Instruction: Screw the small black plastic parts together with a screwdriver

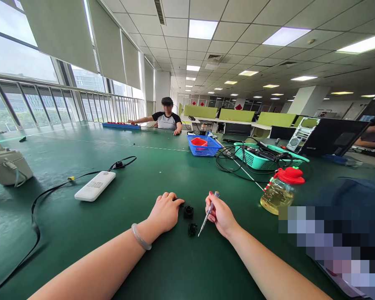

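My right hand (221, 214) grips a slim screwdriver (210, 209) with a clear handle, its metal tip slanting down to the left toward the table. Two small black parts lie between my hands: a squarish black part (188, 212) with a round opening, and a rounder black part (192, 229) nearer to me, close to the screwdriver tip. My left hand (165, 211), with a grey bangle on the wrist, rests on the green table with curled fingers. A bit of something dark shows by its thumb; most of it is hidden.
A white power bank (95, 186) and a black cable (34, 212) lie to the left, near a beige bag (8, 164). To the right stand a red-lidded jar (278, 196), a teal basket (253, 160) of cables and a blue basket (206, 151). A person (167, 118) sits across the table.
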The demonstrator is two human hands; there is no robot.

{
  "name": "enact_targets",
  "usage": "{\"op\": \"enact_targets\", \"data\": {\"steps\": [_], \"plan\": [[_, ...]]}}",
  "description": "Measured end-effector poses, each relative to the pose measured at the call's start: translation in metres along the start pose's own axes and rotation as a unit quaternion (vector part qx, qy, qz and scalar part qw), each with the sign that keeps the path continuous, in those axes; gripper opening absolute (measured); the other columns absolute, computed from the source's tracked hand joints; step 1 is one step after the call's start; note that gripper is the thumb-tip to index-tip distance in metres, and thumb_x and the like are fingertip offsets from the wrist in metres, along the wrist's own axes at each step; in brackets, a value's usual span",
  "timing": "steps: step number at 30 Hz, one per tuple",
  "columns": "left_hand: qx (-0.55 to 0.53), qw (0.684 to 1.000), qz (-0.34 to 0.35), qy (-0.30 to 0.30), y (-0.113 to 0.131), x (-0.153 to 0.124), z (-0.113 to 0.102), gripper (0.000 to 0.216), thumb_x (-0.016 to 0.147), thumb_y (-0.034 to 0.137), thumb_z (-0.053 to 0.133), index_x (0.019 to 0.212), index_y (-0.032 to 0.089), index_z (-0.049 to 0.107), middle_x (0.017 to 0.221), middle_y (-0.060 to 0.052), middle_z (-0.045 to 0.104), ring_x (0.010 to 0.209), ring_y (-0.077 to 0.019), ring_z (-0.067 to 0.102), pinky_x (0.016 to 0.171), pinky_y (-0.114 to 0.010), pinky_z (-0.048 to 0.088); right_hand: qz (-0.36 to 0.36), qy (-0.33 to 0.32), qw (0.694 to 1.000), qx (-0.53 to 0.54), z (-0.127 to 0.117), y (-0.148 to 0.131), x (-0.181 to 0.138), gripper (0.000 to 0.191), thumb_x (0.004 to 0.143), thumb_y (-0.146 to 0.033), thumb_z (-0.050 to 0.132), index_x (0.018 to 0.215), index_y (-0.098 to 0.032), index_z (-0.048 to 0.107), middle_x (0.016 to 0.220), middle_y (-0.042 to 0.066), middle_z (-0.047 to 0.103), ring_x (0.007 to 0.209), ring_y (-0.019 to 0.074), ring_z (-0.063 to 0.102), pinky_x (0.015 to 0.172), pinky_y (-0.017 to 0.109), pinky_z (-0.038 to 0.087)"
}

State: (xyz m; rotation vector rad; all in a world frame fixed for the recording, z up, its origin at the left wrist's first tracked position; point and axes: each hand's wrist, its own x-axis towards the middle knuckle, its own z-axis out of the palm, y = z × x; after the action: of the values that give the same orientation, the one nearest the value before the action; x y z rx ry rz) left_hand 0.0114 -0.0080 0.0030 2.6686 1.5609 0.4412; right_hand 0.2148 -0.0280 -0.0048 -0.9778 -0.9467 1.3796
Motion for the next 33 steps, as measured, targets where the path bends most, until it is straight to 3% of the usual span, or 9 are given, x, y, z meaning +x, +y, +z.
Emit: {"op": "enact_targets", "data": {"steps": [7, 10, 13, 17, 24, 28, 33], "plan": [[-0.066, 0.997, 0.022, 0.024, 0.003, 0.002, -0.002, 0.037, 0.096, 0.021, 0.033, 0.105, 0.017, 0.068, 0.120, -0.011, 0.065, 0.114, -0.0230, 0.057, 0.104, -0.039, 0.043, 0.009, -0.006, 1.000, -0.011, -0.001, 0.003, 0.000, 0.056, 0.067, -0.069, 0.071, 0.063, -0.020, 0.045, 0.043, -0.010, 0.032, 0.037, 0.0048, 0.029, 0.039, 0.019, 0.022], [-0.126, 0.990, 0.066, 0.026, 0.003, 0.001, -0.003, 0.035, 0.098, 0.030, 0.035, 0.118, 0.020, 0.061, 0.125, -0.007, 0.064, 0.120, -0.0208, 0.054, 0.108, -0.039, 0.041, 0.003, 0.002, 1.000, -0.010, 0.000, 0.002, 0.000, 0.055, 0.067, -0.069, 0.071, 0.063, -0.020, 0.046, 0.042, -0.010, 0.034, 0.036, 0.0052, 0.031, 0.038, 0.019, 0.023], [-0.156, 0.978, 0.138, -0.011, 0.005, -0.002, -0.007, 0.040, 0.097, 0.035, 0.038, 0.133, 0.022, 0.051, 0.134, -0.006, 0.059, 0.128, -0.0212, 0.049, 0.112, -0.041, 0.037, -0.006, 0.008, 1.000, -0.008, 0.002, 0.003, 0.000, 0.055, 0.067, -0.069, 0.072, 0.063, -0.020, 0.047, 0.041, -0.009, 0.036, 0.036, 0.0058, 0.033, 0.038, 0.019, 0.025], [-0.159, 0.966, 0.197, -0.047, 0.009, -0.007, -0.013, 0.042, 0.097, 0.039, 0.039, 0.136, 0.026, 0.049, 0.135, -0.006, 0.058, 0.127, -0.0245, 0.048, 0.111, -0.046, 0.035, -0.021, 0.024, 0.999, 0.000, 0.003, 0.002, 0.001, 0.054, 0.065, -0.068, 0.073, 0.064, -0.020, 0.049, 0.041, -0.008, 0.039, 0.037, 0.0073, 0.038, 0.039, 0.020, 0.028], [-0.166, 0.963, 0.205, -0.056, 0.006, -0.007, -0.012, 0.050, 0.094, 0.052, 0.040, 0.138, 0.029, 0.047, 0.136, -0.009, 0.056, 0.127, -0.0276, 0.047, 0.110, -0.048, 0.031, -0.019, 0.031, 0.999, 0.016, 0.002, -0.001, 0.000, 0.052, 0.066, -0.066, 0.074, 0.064, -0.020, 0.050, 0.042, -0.008, 0.040, 0.038, 0.0078, 0.039, 0.039, 0.021, 0.029], [-0.158, 0.960, 0.222, -0.062, 0.006, -0.007, -0.011, 0.062, 0.084, 0.064, 0.053, 0.136, 0.031, 0.050, 0.137, -0.009, 0.054, 0.127, -0.0302, 0.046, 0.110, -0.050, 0.031, -0.016, 0.028, 0.999, 0.020, 0.000, 0.000, 0.001, 0.052, 0.066, -0.066, 0.073, 0.065, -0.020, 0.050, 0.042, -0.008, 0.039, 0.037, 0.0077, 0.039, 0.039, 0.020, 0.029], [-0.135, 0.965, 0.214, -0.064, 0.010, -0.009, -0.016, 0.056, 0.076, 0.060, 0.065, 0.123, 0.031, 0.058, 0.130, -0.008, 0.057, 0.120, -0.0313, 0.049, 0.101, -0.047, 0.038, -0.014, 0.051, 0.998, 0.030, -0.004, 0.001, 0.005, 0.051, 0.068, -0.065, 0.073, 0.063, -0.020, 0.049, 0.040, -0.009, 0.035, 0.034, 0.0060, 0.033, 0.036, 0.019, 0.025]]}}
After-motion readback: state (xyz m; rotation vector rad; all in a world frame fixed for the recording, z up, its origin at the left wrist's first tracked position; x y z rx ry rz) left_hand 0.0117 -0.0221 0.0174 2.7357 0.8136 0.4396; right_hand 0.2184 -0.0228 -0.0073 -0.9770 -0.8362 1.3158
